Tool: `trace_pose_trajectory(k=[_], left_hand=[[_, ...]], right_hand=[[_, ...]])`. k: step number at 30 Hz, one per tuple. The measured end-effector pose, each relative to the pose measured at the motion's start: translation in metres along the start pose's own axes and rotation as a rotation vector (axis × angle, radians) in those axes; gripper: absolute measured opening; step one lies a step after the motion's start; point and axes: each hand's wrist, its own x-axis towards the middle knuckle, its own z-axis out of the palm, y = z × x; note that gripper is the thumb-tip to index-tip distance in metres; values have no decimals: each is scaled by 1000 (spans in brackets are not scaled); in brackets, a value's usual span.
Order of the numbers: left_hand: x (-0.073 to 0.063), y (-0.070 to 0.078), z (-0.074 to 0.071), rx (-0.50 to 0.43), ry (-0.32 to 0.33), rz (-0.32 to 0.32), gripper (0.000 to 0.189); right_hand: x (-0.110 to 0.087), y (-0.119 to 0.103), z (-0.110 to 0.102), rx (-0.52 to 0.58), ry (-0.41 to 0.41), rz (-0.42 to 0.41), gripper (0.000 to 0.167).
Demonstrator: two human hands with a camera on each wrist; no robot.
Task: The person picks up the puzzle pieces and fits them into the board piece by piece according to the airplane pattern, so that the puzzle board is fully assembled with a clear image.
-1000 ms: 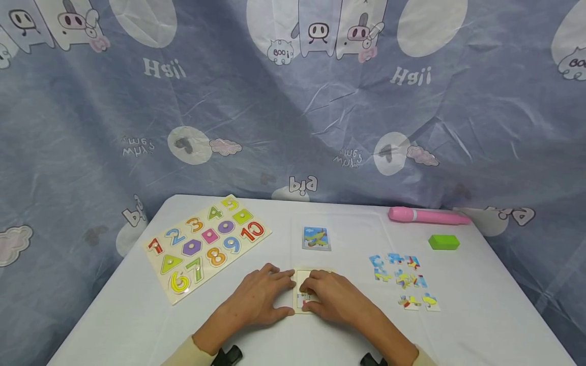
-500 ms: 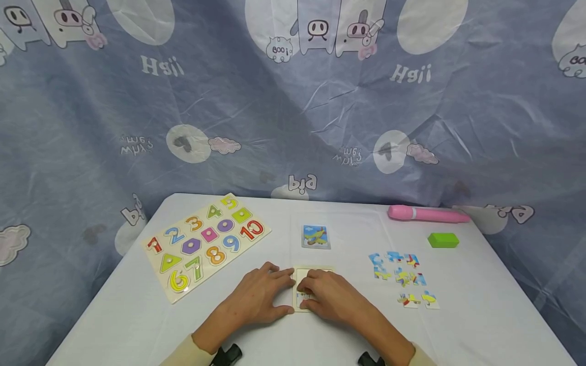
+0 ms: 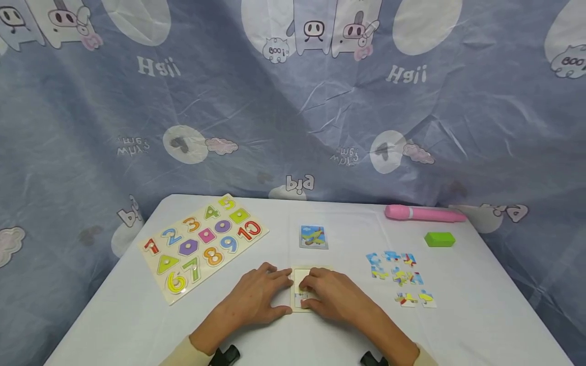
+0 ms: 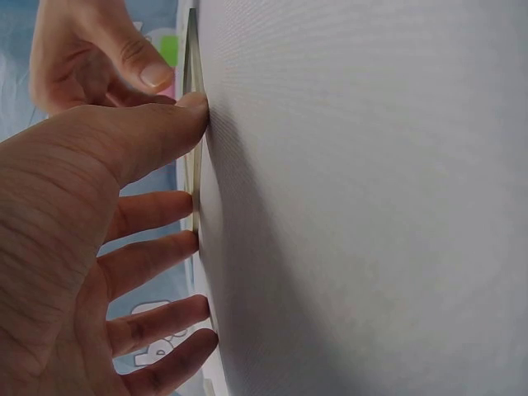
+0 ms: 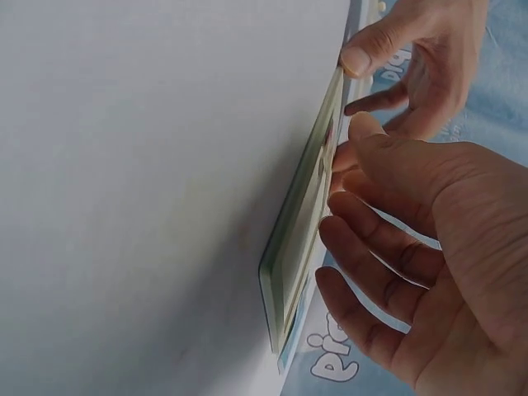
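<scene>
One sm. wooden tray (image 3: 300, 275) lies on the white-covered table (image 3: 274, 345), betw. both hands; L hand (image 3: 261, 295): fingers spread, nearly straight, tips at tray's L edge, thumb by its near-side L corner, no grasp; R hand (image 3: 335, 295) is over tray's R part, fingers bent down to it, thumb a little apart, w/ 1 printed piece (image 3: 299, 296) partly showing in the tray just beside the tips; can't tell if they pinch it; count: 8 loose puzzle pieces (image 3: 400, 277) on table, R of R hand; 1 picture card (image 3: 313, 237) w/ a plane, beyond tray; 1 number board (image 3: 199, 246) at L, nos. 1–10 + 5 shapes; 1 green block (image 3: 439, 239) & 1 pink stick (image 3: 426, 213), far R; 2 black wrist devices (image 3: 225, 355); creased blue-grey curtain (image 3: 256, 101) behind, pig & cloud prints.
</scene>
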Motion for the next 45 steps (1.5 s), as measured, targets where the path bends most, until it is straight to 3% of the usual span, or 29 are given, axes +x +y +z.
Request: trace_pose_trajectory(k=[16, 22, 45], left_hand=[[-2, 1, -1, -10, 15, 11, 56], [-1, 1, -1, -15, 10, 4, 57], [-2, 1, -1, -37, 1, 0, 56]], right_hand=[[-26, 19, -15, 9, 20, 110, 32], [-35, 28, -17, -1, 76, 101, 31], [-60, 49, -22, -72, 94, 189, 31]])
